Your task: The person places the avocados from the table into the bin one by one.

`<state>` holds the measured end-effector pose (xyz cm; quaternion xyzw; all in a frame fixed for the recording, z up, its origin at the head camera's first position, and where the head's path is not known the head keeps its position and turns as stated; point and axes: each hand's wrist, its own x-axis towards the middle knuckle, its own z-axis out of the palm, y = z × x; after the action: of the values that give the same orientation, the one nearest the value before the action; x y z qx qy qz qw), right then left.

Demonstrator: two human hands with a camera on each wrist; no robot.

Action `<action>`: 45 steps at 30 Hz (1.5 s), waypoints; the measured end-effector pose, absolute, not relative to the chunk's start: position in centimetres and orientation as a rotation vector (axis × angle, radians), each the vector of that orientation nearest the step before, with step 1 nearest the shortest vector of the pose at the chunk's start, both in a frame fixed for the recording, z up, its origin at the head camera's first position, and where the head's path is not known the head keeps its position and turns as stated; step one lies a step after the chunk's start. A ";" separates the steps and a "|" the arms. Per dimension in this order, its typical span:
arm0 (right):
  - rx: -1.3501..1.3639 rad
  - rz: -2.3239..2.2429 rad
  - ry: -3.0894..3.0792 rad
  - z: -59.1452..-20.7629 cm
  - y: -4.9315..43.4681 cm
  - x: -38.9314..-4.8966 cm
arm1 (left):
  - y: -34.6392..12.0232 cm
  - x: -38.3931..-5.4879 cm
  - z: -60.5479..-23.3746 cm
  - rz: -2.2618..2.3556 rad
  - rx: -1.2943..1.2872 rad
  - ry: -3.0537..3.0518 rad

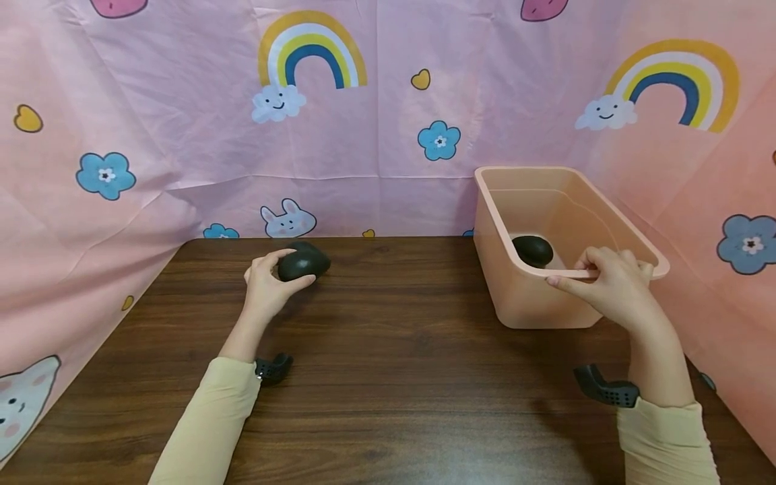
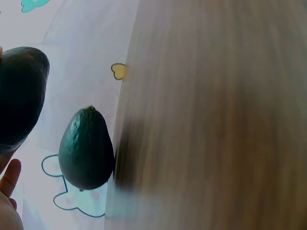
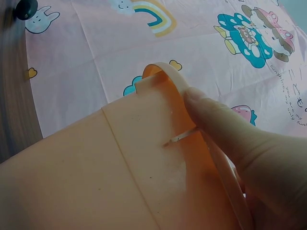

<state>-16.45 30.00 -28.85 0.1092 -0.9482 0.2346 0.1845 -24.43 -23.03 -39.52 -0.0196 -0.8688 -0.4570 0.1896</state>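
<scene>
My left hand (image 1: 265,288) holds a dark green avocado (image 1: 296,267) between thumb and fingers near the far left of the table. In the left wrist view this held avocado (image 2: 21,96) fills the left edge, with a few fingertips showing below it. A second avocado (image 2: 87,151) lies on the table close behind it, mostly covered in the head view. On the right, my right hand (image 1: 621,286) grips the near rim of a peach plastic bin (image 1: 533,296), thumb outside and fingers over the edge. One more avocado (image 1: 533,251) rests on the bin's floor.
The dark wood table (image 1: 400,377) spans the space between both hands. A pink patterned cloth (image 1: 388,135) hangs along its far side and both flanks, and the bin stands near the right part of it. Black wrist straps (image 1: 275,368) sit on both forearms.
</scene>
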 end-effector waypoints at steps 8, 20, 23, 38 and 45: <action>0.306 0.664 -2.669 -28.7 29.9 -16.4 | -21.8 -24.7 -39.1 -1.312 -0.098 -2.407; 0.307 0.663 -2.668 -28.7 29.9 -16.3 | -20.5 -24.8 -38.7 -1.355 -0.068 -2.406; 0.307 0.667 -2.671 -28.7 29.9 -16.3 | -20.2 -24.9 -38.6 -1.358 -0.068 -2.410; 0.305 0.662 -2.675 -28.7 29.9 -16.4 | -17.4 -25.2 -37.7 -1.411 -0.066 -2.370; 0.305 0.658 -2.675 -28.7 29.9 -16.4 | -16.2 -25.3 -37.2 -1.453 -0.091 -2.338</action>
<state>-16.40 29.92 -28.71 0.1082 -0.9487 0.2334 0.1837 -25.34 -16.20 -37.17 -0.0324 -0.8330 -0.5178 0.1922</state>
